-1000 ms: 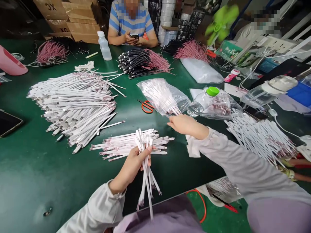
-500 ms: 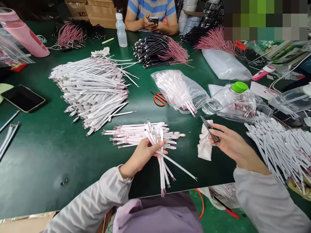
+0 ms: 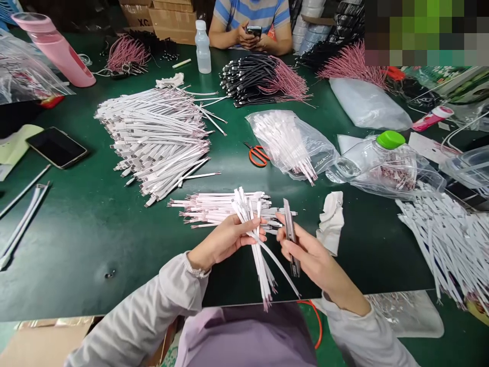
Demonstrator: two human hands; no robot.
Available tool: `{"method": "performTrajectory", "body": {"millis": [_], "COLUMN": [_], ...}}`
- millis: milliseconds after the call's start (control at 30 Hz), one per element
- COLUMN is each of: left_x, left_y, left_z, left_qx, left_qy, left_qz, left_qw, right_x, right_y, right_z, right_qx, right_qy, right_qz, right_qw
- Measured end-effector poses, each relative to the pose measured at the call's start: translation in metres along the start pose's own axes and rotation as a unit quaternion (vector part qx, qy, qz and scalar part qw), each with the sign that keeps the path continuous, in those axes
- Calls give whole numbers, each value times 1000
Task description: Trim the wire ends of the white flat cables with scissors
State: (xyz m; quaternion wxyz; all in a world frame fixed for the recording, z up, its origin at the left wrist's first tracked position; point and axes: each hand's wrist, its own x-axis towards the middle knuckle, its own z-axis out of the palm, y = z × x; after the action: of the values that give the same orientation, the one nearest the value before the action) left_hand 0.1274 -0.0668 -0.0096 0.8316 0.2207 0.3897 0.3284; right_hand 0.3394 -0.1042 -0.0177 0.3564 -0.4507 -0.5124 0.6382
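Observation:
My left hand (image 3: 233, 237) is closed around a small bunch of white flat cables (image 3: 262, 267), whose bare wire ends point down toward the table's front edge. Just right of it, my right hand (image 3: 305, 250) grips a grey utility knife (image 3: 291, 237), held roughly upright with its tip up. Behind both hands lies a row of white cables (image 3: 206, 208) with pinkish wire ends. A larger heap of white cables (image 3: 153, 137) spreads at the back left. Orange-handled scissors (image 3: 259, 156) rest beside a clear bag of cables (image 3: 280, 140).
A crumpled white cloth (image 3: 330, 221) lies right of my right hand. Another cable pile (image 3: 451, 239) covers the right side. A phone (image 3: 57, 148) lies left. Across the green table (image 3: 153, 265), a person (image 3: 250, 25) holds a phone.
My right hand has moved left with the knife, from beside the white cloth to near the held bunch. The knife has turned more upright. The whole view has shifted slightly.

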Motion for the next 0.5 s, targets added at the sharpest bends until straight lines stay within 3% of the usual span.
{"method": "performTrajectory", "body": {"millis": [133, 267, 367, 500], "left_x": [-1, -1, -2, -3], "left_y": [1, 1, 1, 0], "left_z": [0, -1, -2, -3], "left_qx": [-23, -37, -40, -34], "left_qy": [3, -3, -20, -39], "left_qz": [31, 54, 62, 69], "left_qw": [999, 998, 997, 996], "right_x": [-2, -1, 4, 8], "right_y": [4, 6, 5, 4], "right_z": [5, 10, 11, 8], "right_qx": [-201, -385, -483, -537], "right_qy": [59, 135, 152, 139], "right_qz": [-121, -234, -307, -339], "right_qw": [970, 882, 806, 760]}}
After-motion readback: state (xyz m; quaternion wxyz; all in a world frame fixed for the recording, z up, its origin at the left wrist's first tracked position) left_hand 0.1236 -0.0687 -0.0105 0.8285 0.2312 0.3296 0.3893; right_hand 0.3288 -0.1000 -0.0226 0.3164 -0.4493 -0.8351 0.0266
